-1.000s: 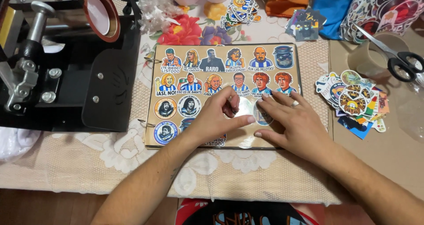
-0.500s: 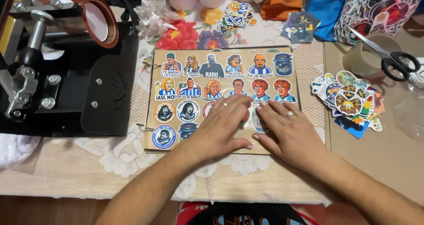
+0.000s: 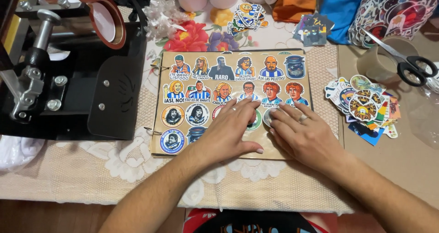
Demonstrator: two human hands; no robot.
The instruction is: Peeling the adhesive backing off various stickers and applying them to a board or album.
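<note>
A tan sticker page (image 3: 231,61) covered with rows of cartoon portrait stickers and round stickers lies flat on the table in front of me. My left hand (image 3: 231,132) presses flat on its lower middle, fingers spread over round stickers. My right hand (image 3: 304,134) rests flat beside it on the page's lower right, fingertips touching a round sticker. Neither hand holds anything. Some stickers are hidden under my palms.
A black heat press machine (image 3: 73,82) stands at the left. A pile of loose stickers (image 3: 363,105) lies at the right, with scissors (image 3: 407,63) on a tape roll behind. More stickers (image 3: 244,15), mugs and cloths line the back edge on a lace tablecloth (image 3: 114,169).
Both hands have slid slightly up the page while staying flat on it. My view has shifted a little.
</note>
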